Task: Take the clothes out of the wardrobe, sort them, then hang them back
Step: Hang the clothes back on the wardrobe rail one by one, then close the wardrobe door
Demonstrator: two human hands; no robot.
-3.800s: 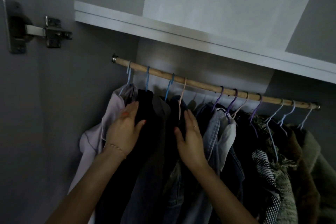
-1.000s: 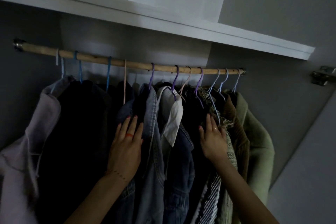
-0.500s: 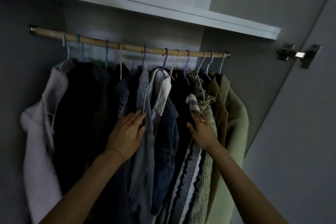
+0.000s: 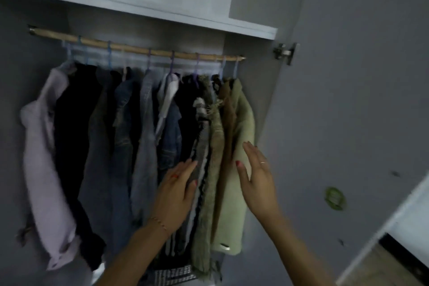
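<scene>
Head view shows the clothes [image 4: 144,137] all hanging from the rod [image 4: 130,47], which runs left to right above both hands. Both hands are open and grip nothing: the left hand [image 4: 175,190] lies flat on a striped garment [image 4: 200,146], and the right hand [image 4: 257,176], nearer the rod's right end, is at the green coat [image 4: 241,127].

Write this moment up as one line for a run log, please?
stage: clothes on rail | left hand: open, against striped garment | right hand: open, at light green coat | removed: nothing yet
</scene>
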